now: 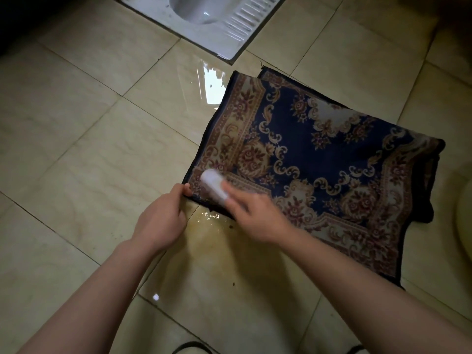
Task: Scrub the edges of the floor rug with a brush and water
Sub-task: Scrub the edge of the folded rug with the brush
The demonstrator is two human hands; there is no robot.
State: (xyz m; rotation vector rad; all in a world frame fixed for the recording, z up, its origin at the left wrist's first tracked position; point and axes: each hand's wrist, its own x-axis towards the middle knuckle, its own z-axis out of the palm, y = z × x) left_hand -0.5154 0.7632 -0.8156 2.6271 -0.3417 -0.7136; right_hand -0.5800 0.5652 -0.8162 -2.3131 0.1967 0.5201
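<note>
- Head view, largest thing first: glossy beige floor tiles [76, 154] with dark grout lines, wet in patches; a yellowish puddle [217, 241] spreads just below both sets of fingers.
- Woven floor rug [319, 159], navy field with tan and maroon floral scrollwork and a dark bound hem, lies folded on the tiles, extending up and right from the fingers; its long axis runs diagonally from near the fingers toward the far right.
- White ribbed squat toilet pan [229, 24] sits well above the fingers, at the top edge.
- Left hand [163, 221] has fingers clenched, pinching the rug's near corner hem.
- Right hand [252, 213], motion-blurred, wraps its fingers around a brush.
- White oblong brush [213, 183], blurred, lies on the rug's corner border, pointing up-left from the right fingers.
</note>
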